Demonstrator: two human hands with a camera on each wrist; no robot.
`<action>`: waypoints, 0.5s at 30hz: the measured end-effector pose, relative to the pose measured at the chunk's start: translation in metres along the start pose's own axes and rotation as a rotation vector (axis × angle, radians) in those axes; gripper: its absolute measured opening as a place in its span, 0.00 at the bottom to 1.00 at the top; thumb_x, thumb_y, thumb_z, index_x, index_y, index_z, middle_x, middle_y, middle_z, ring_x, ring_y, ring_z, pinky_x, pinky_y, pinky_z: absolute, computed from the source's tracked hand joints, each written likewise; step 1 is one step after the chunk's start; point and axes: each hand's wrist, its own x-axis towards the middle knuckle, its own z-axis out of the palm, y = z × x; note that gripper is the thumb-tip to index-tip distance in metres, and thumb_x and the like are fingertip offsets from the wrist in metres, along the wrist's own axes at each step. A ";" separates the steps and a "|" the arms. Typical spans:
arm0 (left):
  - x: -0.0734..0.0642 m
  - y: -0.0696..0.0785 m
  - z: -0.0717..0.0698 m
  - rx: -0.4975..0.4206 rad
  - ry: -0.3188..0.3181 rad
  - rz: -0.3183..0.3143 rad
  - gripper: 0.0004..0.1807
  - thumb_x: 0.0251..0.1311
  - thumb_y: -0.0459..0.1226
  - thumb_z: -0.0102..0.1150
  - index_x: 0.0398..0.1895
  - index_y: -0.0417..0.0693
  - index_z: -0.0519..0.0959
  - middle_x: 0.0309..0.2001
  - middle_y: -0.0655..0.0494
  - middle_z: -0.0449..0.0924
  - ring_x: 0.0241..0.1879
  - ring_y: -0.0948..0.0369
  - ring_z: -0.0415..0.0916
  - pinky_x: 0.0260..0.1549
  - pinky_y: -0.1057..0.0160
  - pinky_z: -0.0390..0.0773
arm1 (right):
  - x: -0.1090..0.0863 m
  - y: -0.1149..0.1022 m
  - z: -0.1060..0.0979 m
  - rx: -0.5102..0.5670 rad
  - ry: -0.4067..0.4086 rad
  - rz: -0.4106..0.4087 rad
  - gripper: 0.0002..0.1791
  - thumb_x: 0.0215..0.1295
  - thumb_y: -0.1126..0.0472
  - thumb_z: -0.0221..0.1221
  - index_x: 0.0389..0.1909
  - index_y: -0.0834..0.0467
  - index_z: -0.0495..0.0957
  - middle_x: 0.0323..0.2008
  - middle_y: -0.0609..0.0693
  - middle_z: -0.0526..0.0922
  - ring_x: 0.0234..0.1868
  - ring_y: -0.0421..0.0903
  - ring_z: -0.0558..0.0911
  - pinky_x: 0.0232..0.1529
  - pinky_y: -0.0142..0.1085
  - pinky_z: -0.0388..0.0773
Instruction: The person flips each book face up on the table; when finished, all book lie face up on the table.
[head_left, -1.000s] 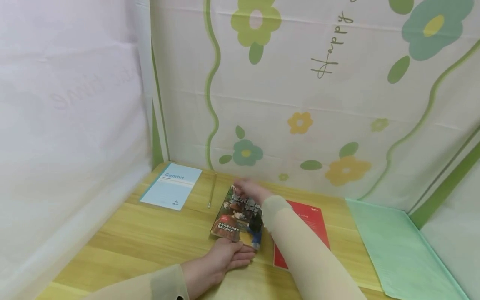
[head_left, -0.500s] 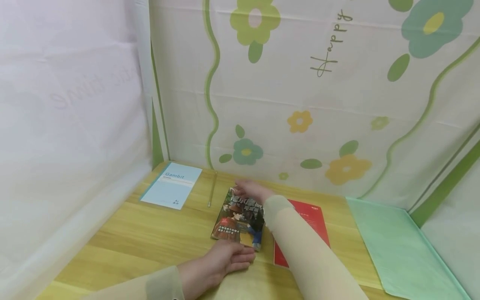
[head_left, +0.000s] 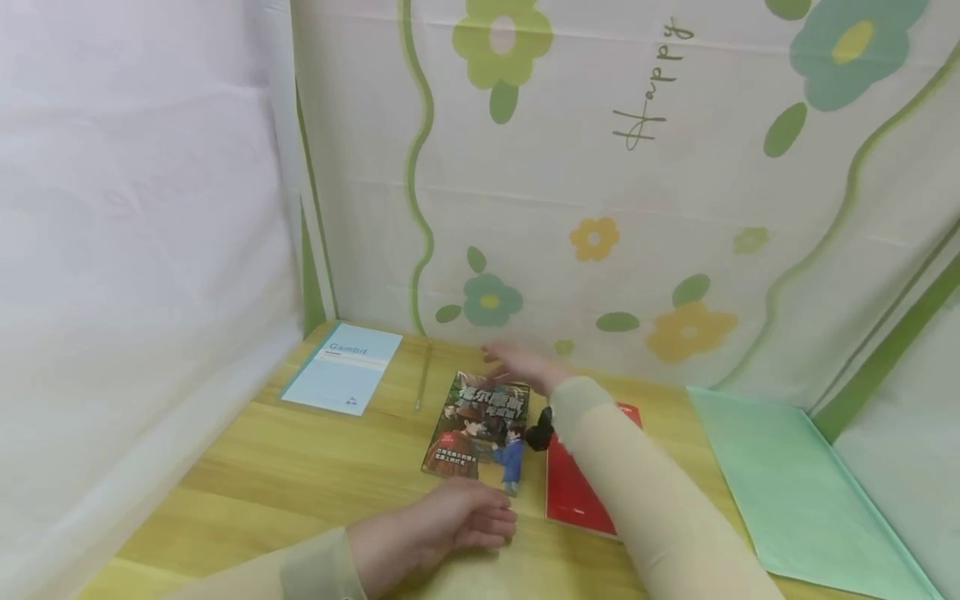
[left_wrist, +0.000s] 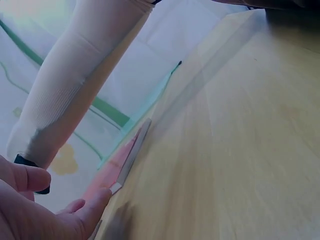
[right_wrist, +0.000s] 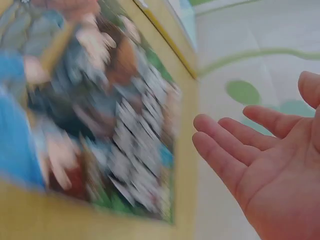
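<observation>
Hovering beyond the book [head_left: 477, 429], your right hand [head_left: 523, 367] has fingers spread; your left hand [head_left: 442, 523], fingers loosely together, sits by the near edge.

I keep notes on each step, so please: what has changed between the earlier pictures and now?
The right hand has moved to the right, off the top of the illustrated book. The right sleeve shifted right too, uncovering more of the red book's lower part. The left hand, illustrated book, blue notebook and thin pencil-like stick stayed about in place.
</observation>
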 end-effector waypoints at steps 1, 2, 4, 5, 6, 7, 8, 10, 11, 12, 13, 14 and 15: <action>0.001 0.001 0.002 -0.002 -0.008 0.001 0.21 0.67 0.32 0.54 0.55 0.21 0.70 0.46 0.34 0.81 0.48 0.41 0.80 0.48 0.50 0.82 | -0.003 -0.002 -0.009 -0.015 0.014 0.002 0.31 0.80 0.50 0.42 0.73 0.66 0.56 0.68 0.69 0.63 0.60 0.66 0.74 0.65 0.57 0.66; 0.001 0.002 0.004 -0.006 -0.018 -0.001 0.21 0.67 0.32 0.53 0.55 0.20 0.70 0.47 0.34 0.80 0.49 0.41 0.79 0.49 0.50 0.81 | -0.007 -0.004 -0.017 -0.014 0.033 0.002 0.30 0.80 0.50 0.41 0.72 0.67 0.58 0.67 0.70 0.65 0.61 0.66 0.73 0.64 0.57 0.68; 0.002 0.002 0.008 -0.009 -0.031 -0.004 0.21 0.66 0.31 0.53 0.55 0.19 0.70 0.48 0.33 0.80 0.51 0.40 0.78 0.50 0.49 0.81 | -0.014 -0.005 -0.036 -0.034 0.049 0.016 0.29 0.80 0.52 0.41 0.70 0.69 0.59 0.65 0.71 0.68 0.61 0.67 0.73 0.63 0.56 0.69; 0.002 0.002 0.011 -0.009 -0.036 -0.007 0.21 0.66 0.30 0.53 0.55 0.19 0.70 0.49 0.32 0.79 0.51 0.39 0.78 0.51 0.48 0.80 | -0.019 -0.005 -0.046 -0.056 0.055 0.029 0.29 0.80 0.52 0.41 0.70 0.70 0.60 0.64 0.71 0.69 0.61 0.67 0.72 0.63 0.56 0.70; 0.002 0.002 0.013 -0.008 -0.039 -0.012 0.21 0.66 0.29 0.52 0.55 0.18 0.69 0.49 0.31 0.79 0.52 0.39 0.77 0.52 0.48 0.80 | -0.025 -0.004 -0.056 -0.078 0.054 0.043 0.29 0.80 0.53 0.42 0.70 0.71 0.59 0.63 0.71 0.69 0.62 0.67 0.72 0.63 0.56 0.69; 0.003 0.002 0.016 -0.008 -0.038 -0.016 0.21 0.65 0.29 0.52 0.55 0.18 0.69 0.50 0.31 0.78 0.53 0.38 0.77 0.52 0.48 0.79 | -0.031 -0.004 -0.067 -0.103 0.051 0.062 0.30 0.80 0.53 0.42 0.70 0.71 0.58 0.63 0.72 0.69 0.62 0.67 0.71 0.64 0.56 0.69; 0.003 0.002 0.019 -0.006 -0.039 -0.017 0.21 0.65 0.29 0.52 0.55 0.17 0.68 0.51 0.30 0.77 0.53 0.38 0.76 0.53 0.47 0.79 | -0.038 -0.002 -0.078 -0.135 0.052 0.083 0.30 0.79 0.52 0.43 0.70 0.72 0.58 0.63 0.72 0.69 0.62 0.66 0.71 0.64 0.55 0.69; 0.003 0.003 0.025 -0.008 -0.034 -0.022 0.24 0.63 0.28 0.52 0.57 0.15 0.65 0.54 0.27 0.74 0.55 0.36 0.75 0.53 0.46 0.78 | -0.052 0.003 -0.099 -0.209 0.047 0.132 0.31 0.79 0.52 0.43 0.69 0.73 0.57 0.63 0.72 0.69 0.63 0.65 0.71 0.64 0.54 0.69; 0.003 0.004 0.028 -0.013 -0.034 -0.026 0.26 0.63 0.27 0.51 0.59 0.15 0.63 0.56 0.25 0.72 0.56 0.36 0.73 0.54 0.45 0.77 | -0.059 0.006 -0.110 -0.248 0.051 0.154 0.31 0.79 0.52 0.44 0.69 0.74 0.58 0.62 0.72 0.70 0.62 0.66 0.71 0.63 0.54 0.70; 0.003 0.005 0.031 -0.017 -0.032 -0.026 0.28 0.62 0.27 0.51 0.60 0.14 0.60 0.58 0.24 0.69 0.57 0.35 0.72 0.55 0.45 0.77 | -0.066 0.010 -0.119 -0.286 0.054 0.176 0.31 0.79 0.53 0.44 0.68 0.75 0.58 0.62 0.73 0.70 0.62 0.66 0.71 0.63 0.53 0.71; 0.004 0.005 0.033 -0.024 -0.030 -0.025 0.30 0.61 0.26 0.51 0.62 0.14 0.58 0.59 0.24 0.68 0.58 0.34 0.71 0.55 0.44 0.76 | -0.073 0.016 -0.128 -0.323 0.061 0.196 0.31 0.79 0.53 0.44 0.67 0.76 0.58 0.61 0.73 0.70 0.62 0.66 0.72 0.62 0.53 0.72; 0.004 0.005 0.036 -0.026 -0.028 -0.023 0.32 0.59 0.26 0.51 0.63 0.13 0.55 0.60 0.22 0.65 0.59 0.34 0.69 0.56 0.43 0.75 | -0.080 0.023 -0.137 -0.354 0.076 0.211 0.30 0.78 0.54 0.44 0.66 0.76 0.59 0.60 0.73 0.71 0.61 0.67 0.72 0.60 0.53 0.73; 0.005 0.005 0.038 -0.027 -0.026 -0.023 0.34 0.57 0.25 0.51 0.64 0.13 0.53 0.62 0.21 0.62 0.60 0.33 0.67 0.56 0.41 0.74 | -0.087 0.030 -0.144 -0.373 0.091 0.233 0.29 0.78 0.56 0.43 0.65 0.77 0.59 0.60 0.73 0.71 0.61 0.68 0.72 0.60 0.54 0.74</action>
